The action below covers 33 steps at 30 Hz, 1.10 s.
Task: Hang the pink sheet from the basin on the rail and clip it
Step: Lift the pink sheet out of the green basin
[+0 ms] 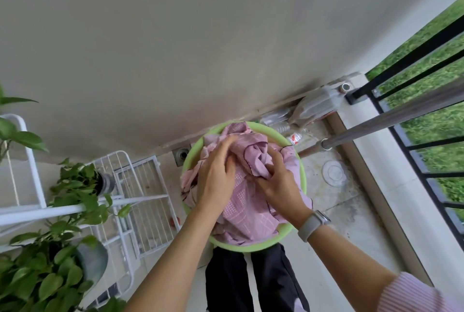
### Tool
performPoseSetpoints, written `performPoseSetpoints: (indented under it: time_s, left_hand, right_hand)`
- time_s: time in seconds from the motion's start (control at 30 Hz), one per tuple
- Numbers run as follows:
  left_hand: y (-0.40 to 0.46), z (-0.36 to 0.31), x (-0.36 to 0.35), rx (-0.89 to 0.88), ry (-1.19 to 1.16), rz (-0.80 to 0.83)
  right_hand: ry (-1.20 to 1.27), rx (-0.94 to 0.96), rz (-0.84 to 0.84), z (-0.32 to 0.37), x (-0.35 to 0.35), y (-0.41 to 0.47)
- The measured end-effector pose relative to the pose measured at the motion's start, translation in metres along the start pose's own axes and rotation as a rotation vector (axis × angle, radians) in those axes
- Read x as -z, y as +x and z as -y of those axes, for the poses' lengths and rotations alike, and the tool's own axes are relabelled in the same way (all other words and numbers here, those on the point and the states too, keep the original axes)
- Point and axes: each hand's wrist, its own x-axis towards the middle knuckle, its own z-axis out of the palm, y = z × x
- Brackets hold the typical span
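A crumpled pink sheet [247, 207] with a pale check pattern and dark edging fills a round light-green basin [251, 246] on the floor below me. My left hand [217, 173] presses into the sheet's left side, fingers curled into a fold. My right hand [280, 181], with a pale watch on its wrist, grips a bunched fold near the sheet's middle. A grey metal rail [391, 117] runs from the basin's upper right toward the right edge, apart from both hands. No clips are visible.
A black balcony railing [411, 161] with grass behind it runs along the right. A white wire rack [135, 201] and potted green plants [45, 274] crowd the left. Plastic bottles [316, 108] lie by the wall behind the basin. My dark trouser legs [253, 281] stand below the basin.
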Motion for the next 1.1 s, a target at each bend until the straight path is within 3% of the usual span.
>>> performPoseSetpoints:
  time_s: [0.07,0.17,0.23,0.37,0.47,0.6,0.77,1.1]
  left_hand:
    - [0.003,0.006,0.0,-0.072,0.11,0.087]
    - [0.0,0.02,0.003,-0.02,0.172,0.303]
    - [-0.003,0.031,0.004,-0.038,0.229,0.413]
    - [-0.011,0.043,0.004,-0.116,0.321,0.484]
    - [-0.017,0.036,0.005,-0.056,0.154,0.301]
    - [-0.012,0.006,0.02,-0.126,0.004,0.025]
    - [0.007,-0.055,0.057,-0.185,-0.035,0.033]
    - [0.051,-0.251,0.153,-0.474,-0.285,-0.096]
  right_hand:
    - [0.012,0.063,-0.001,-0.001,0.001,0.001]
    - [-0.132,0.222,-0.039,-0.006,0.004,0.006]
    - [-0.176,0.17,-0.001,-0.005,0.005,0.011]
    - [-0.189,0.169,-0.002,0.002,0.005,0.012]
    - [-0.077,0.203,0.011,0.022,0.012,0.006]
    - [-0.05,0.228,-0.023,0.059,0.036,0.005]
    - [-0.103,0.237,-0.036,0.119,0.081,-0.002]
    - [0.081,0.492,-0.334,0.293,0.207,-0.041]
